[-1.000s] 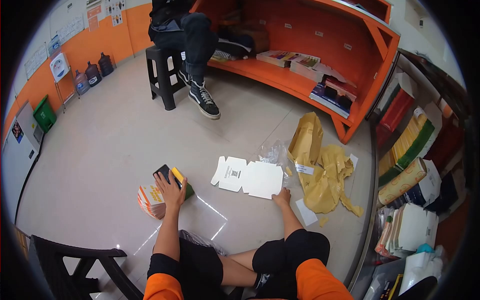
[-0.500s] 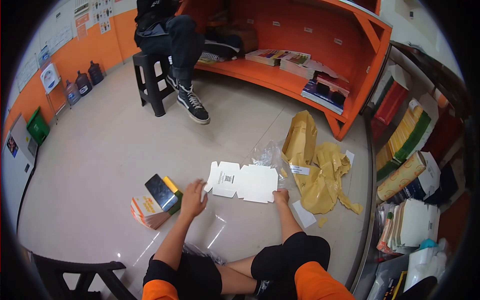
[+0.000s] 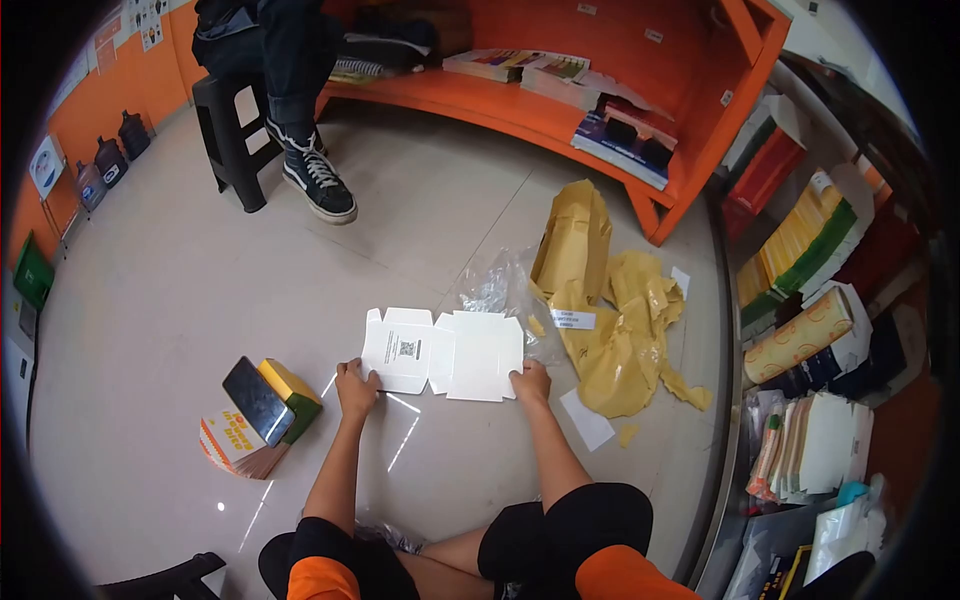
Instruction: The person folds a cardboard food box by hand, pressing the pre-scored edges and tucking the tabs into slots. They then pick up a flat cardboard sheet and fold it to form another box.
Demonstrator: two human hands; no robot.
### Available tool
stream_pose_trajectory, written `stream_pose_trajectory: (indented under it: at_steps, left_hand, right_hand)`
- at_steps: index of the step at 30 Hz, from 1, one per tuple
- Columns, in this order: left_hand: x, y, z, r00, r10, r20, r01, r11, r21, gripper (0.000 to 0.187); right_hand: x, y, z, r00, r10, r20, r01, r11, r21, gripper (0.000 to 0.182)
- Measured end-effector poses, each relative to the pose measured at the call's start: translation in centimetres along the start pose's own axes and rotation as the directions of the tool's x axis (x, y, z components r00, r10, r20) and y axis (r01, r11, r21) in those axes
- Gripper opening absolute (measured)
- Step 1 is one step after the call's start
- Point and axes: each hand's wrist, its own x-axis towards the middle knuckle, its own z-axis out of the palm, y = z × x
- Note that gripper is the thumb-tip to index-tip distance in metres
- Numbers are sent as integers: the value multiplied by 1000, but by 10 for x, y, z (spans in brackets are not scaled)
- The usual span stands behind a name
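Observation:
A flat, unfolded white cardboard box (image 3: pixel 478 350) with tabs and a printed code lies spread between my two hands. My left hand (image 3: pixel 357 388) pinches its left edge, thumb on the near corner. On the opposite side my right hand (image 3: pixel 530 382) grips the right edge near the lower corner. To the left, a dark phone (image 3: pixel 258 400) leans against a yellow and green box (image 3: pixel 290 392). Beside the phone stands a fanned stack of orange and white printed cards or booklets (image 3: pixel 232 440). Crumpled clear plastic (image 3: pixel 490 285) lies just beyond the white cardboard.
Torn brown paper wrapping (image 3: pixel 625 335) and a white paper piece (image 3: pixel 587 420) lie at the right. A seated person's shoe (image 3: pixel 318 180) rests near a black stool (image 3: pixel 235 150). An orange shelf (image 3: pixel 500 110) stands ahead; a crowded rack of papers (image 3: pixel 820 440) lines the right side.
My left hand has closed on the cardboard's left edge, where its fingers were spread before. The view has shifted, so the surroundings appear further left and the far shelf higher.

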Motion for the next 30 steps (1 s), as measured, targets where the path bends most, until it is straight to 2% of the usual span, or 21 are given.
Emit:
stream_pose_trajectory:
  at_steps: [2, 5, 8, 11, 14, 17, 23, 26, 30]
  left_hand:
    - [-4, 8, -3, 1000, -12, 7, 12, 1000, 19, 53]
    - [-4, 0, 7, 996, 23, -82, -19, 999, 51, 54]
    - [-6, 3, 7, 995, 24, -95, -20, 999, 51, 54]
    - [-5, 2, 9, 996, 23, -90, -17, 997, 70, 52]
    - [-7, 7, 5, 999, -8, -45, 9, 999, 33, 53]
    - [-6, 5, 5, 999, 0, -36, 1, 999, 42, 54]
    - [-6, 2, 7, 999, 23, -42, -21, 998, 61, 54]
    - [-7, 4, 7, 999, 24, -46, -21, 998, 65, 55]
    - [-1, -3, 8, 1000, -11, -18, 11, 999, 36, 61]
  right_hand:
    - [-2, -3, -5, 999, 34, 29, -34, 999, 21, 40]
    - [-4, -4, -4, 999, -15, 38, 16, 999, -34, 40]
    - [-15, -13, -3, 984, -95, -153, 60, 974, -218, 37]
    - [-12, -15, -11, 1000, -15, 28, 17, 998, -62, 42]
    - [-7, -6, 1, 994, -81, -72, 80, 997, -16, 33]
    - [-15, -20, -14, 998, -30, -51, 40, 980, 196, 26]
    - [-12, -34, -7, 994, -104, -17, 100, 880, 465, 28]
    - [-23, -43, -18, 961, -275, 7, 246, 869, 429, 34]
    - [-31, -58, -36, 933, -347, 97, 256, 828, 499, 40]
